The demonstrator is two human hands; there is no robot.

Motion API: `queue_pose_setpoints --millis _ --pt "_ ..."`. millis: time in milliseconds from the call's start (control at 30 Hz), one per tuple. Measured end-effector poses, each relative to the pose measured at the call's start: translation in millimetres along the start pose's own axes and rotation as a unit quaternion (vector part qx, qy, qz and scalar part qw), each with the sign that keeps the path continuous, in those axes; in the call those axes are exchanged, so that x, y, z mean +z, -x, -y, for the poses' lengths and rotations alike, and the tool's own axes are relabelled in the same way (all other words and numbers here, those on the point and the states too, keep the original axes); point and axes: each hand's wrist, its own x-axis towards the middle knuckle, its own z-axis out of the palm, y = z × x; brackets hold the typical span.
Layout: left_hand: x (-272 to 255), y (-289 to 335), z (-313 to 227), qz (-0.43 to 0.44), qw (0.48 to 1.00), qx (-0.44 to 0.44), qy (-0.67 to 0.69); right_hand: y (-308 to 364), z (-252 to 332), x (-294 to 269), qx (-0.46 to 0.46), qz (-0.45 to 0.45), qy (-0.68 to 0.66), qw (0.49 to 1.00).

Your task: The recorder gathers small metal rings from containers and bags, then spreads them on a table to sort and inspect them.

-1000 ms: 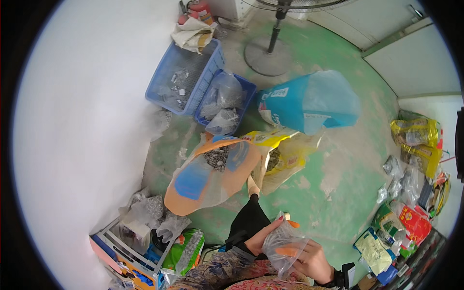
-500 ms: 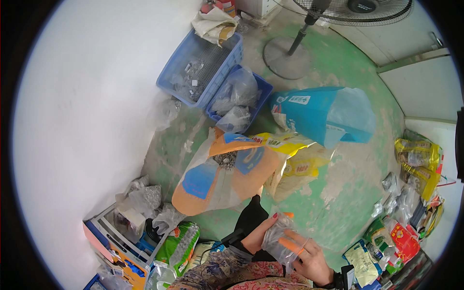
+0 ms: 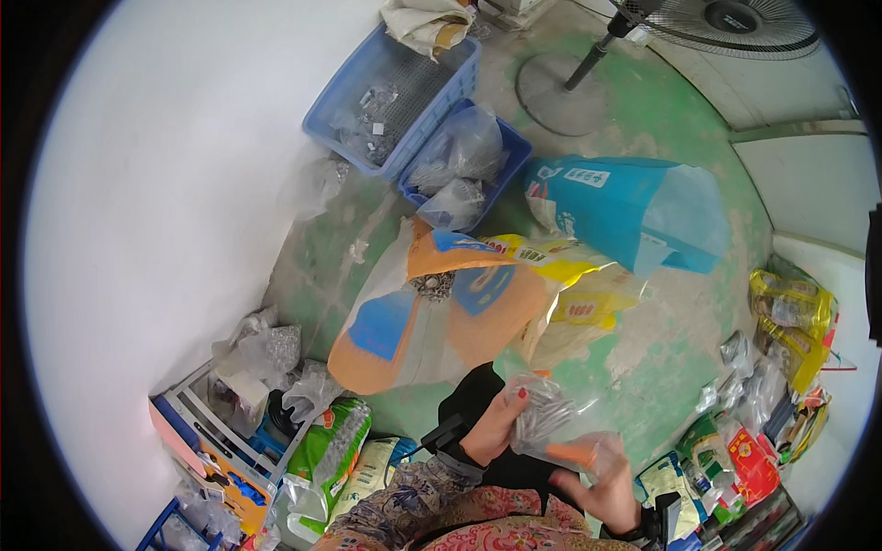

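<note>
A clear plastic bag (image 3: 549,415) with thin silvery metal pieces inside is held in front of my body. My left hand (image 3: 494,430) grips its left side, thumb on top and the other fingers mostly hidden behind it. My right hand (image 3: 608,491) is closed at the bag's lower right end, its fingers partly covered by the clear film. Orange covers, seemingly finger cots, show through or beside the bag near both hands. Beyond it lies an open orange, white and blue woven sack (image 3: 432,335) with small metal parts in its mouth.
A yellow sack (image 3: 588,308) and a blue sack (image 3: 625,207) lie farther right. Two blue crates (image 3: 322,115) with parts and bags stand at the far left, near a standing fan (image 3: 579,78). Packages (image 3: 326,450) crowd the near left; more bags (image 3: 735,450) lie at the right.
The bag has spread out, so the metal pieces show more plainly. My right hand has turned and shifted slightly right, to the bag's lower end. The view has shifted a little.
</note>
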Motion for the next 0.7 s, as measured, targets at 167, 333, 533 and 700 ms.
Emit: queue_pose_setpoints --millis 167,333,533,700 --pt "12 9 -12 0.043 0.998 -0.006 -0.05 6 -14 1 0.037 -0.061 -0.032 0.997" --pt "17 13 -8 0.09 0.993 -0.077 0.015 0 7 -14 -0.13 -0.037 0.054 0.989" --pt "20 23 5 0.076 0.996 -0.051 -0.017 21 2 -7 -0.12 0.022 0.05 0.991" --pt "9 39 4 0.02 0.998 0.04 -0.039 28 30 -11 -0.057 -0.024 0.019 0.998"
